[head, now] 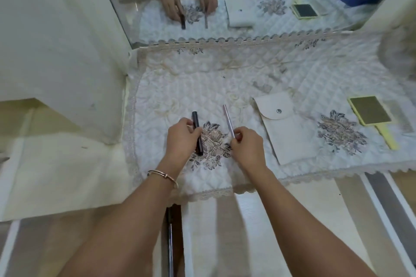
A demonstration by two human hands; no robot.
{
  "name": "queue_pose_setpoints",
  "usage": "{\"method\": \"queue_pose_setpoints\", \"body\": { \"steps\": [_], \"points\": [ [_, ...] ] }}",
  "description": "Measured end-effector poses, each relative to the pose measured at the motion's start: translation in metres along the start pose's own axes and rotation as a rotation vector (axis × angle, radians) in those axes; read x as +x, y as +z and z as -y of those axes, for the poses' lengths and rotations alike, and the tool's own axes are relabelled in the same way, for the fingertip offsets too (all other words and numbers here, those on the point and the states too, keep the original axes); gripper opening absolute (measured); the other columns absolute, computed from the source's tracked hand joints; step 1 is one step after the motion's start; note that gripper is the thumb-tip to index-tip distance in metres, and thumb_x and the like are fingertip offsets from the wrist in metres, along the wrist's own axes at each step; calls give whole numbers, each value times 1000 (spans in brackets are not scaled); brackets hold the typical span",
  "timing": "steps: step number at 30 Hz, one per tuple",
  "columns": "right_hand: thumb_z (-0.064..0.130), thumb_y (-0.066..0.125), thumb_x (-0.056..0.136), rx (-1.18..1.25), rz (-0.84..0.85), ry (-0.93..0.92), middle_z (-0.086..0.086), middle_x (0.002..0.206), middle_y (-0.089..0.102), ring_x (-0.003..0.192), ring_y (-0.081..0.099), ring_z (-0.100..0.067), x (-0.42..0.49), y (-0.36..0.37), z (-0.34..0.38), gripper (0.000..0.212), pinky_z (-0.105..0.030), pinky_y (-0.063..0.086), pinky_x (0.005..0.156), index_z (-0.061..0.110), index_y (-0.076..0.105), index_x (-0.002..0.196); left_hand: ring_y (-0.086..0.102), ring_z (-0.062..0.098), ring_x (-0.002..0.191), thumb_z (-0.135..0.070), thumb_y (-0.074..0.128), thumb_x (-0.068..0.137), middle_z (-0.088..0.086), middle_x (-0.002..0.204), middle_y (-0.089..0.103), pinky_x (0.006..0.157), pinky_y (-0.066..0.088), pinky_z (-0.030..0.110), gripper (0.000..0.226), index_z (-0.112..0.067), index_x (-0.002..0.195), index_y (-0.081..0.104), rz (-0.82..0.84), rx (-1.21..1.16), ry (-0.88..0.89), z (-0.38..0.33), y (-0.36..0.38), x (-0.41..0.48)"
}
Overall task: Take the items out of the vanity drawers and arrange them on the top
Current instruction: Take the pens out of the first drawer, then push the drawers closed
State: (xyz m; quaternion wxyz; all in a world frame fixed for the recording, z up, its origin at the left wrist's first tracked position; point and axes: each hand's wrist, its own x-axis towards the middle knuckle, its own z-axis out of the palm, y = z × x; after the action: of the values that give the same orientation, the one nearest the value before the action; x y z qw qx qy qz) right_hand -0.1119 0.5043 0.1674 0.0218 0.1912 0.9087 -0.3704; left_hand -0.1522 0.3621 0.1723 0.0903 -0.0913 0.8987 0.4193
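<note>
Quilted white cloth [225, 78] with lace edging is covering the vanity top, and two bare hands are working over it. The left hand [182, 139], with a thin bangle [163, 175] on its wrist, is closing its fingers around a black tube [197, 130] that is lying on the cloth, pointing away from the person. The right hand [246, 145] is sitting just beside the left, pinching the near end of a slim silver pencil [228, 122] between its fingertips; the pencil is angling away, roughly parallel to the tube. Between the two hands, an embroidered grey flower is showing on the cloth. Just beyond the right hand's outer side, a cream snap pouch [286, 128] is lying flat. Further out the same way, well apart from the hand, a yellow-framed hand mirror [371, 111] is resting face up with its handle pointing toward the person. Ahead of both hands, a wall mirror [247, 7] is reflecting the hands and all four items.
</note>
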Motion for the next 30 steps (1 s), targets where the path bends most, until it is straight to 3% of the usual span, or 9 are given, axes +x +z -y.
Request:
{"method": "queue_pose_setpoints", "body": {
  "steps": [3,9,12,17,21,23,27,30],
  "points": [
    [5,51,84,-18,6,2,-16,89,63,71,49,-22,-1,3,-4,16,-21,28,59,1,63,94,58,20,77,-25,61,86,-5,70,52,79,53,38,31,-4,108,57,-13,-3,-4,-1,0,0],
    [9,52,85,-37,-54,-61,-17,103,57,99,50,-31,-16,9,-6,25,-32,37,79,3,58,108,59,18,84,-22,56,89,2,94,58,72,47,28,30,-6,114,55,-9,-15,36,16,-23,-22],
    [12,53,86,-100,-108,-126,-14,116,59,107,46,-30,-37,13,-4,30,-34,36,88,6,57,115,57,15,80,-16,54,89,2,93,59,73,43,24,25,-7,111,58,-32,-1,78,41,-50,-47],
    [12,58,83,-103,-29,-274,-8,108,63,103,51,-29,-113,41,10,28,-26,33,86,9,61,111,60,17,81,-14,57,87,6,91,66,76,45,25,20,-8,104,64,-47,48,60,113,-109,-114],
    [29,52,81,-158,121,-400,-2,95,66,91,56,-20,-212,85,16,28,-24,41,78,16,64,103,64,26,87,-14,59,86,11,96,70,78,45,29,17,-8,99,67,7,238,58,192,-157,-182],
    [38,45,79,-217,221,-421,3,91,65,87,56,-16,-263,108,14,33,-22,42,75,20,63,100,64,24,92,-22,53,90,10,101,70,80,46,29,23,-9,103,66,105,319,49,235,-178,-217],
    [46,53,72,-282,306,-478,7,82,65,78,56,-11,-341,149,5,31,-17,42,70,23,63,91,52,4,87,-69,34,81,-12,88,66,76,40,19,59,-21,92,67,246,399,209,313,-201,-271],
    [50,60,66,-375,302,-482,12,87,66,82,60,-8,-365,167,0,36,-21,54,69,29,59,95,47,1,89,-65,45,70,-20,87,65,77,36,16,42,-36,99,52,268,438,271,342,-208,-286]
  ]
}}
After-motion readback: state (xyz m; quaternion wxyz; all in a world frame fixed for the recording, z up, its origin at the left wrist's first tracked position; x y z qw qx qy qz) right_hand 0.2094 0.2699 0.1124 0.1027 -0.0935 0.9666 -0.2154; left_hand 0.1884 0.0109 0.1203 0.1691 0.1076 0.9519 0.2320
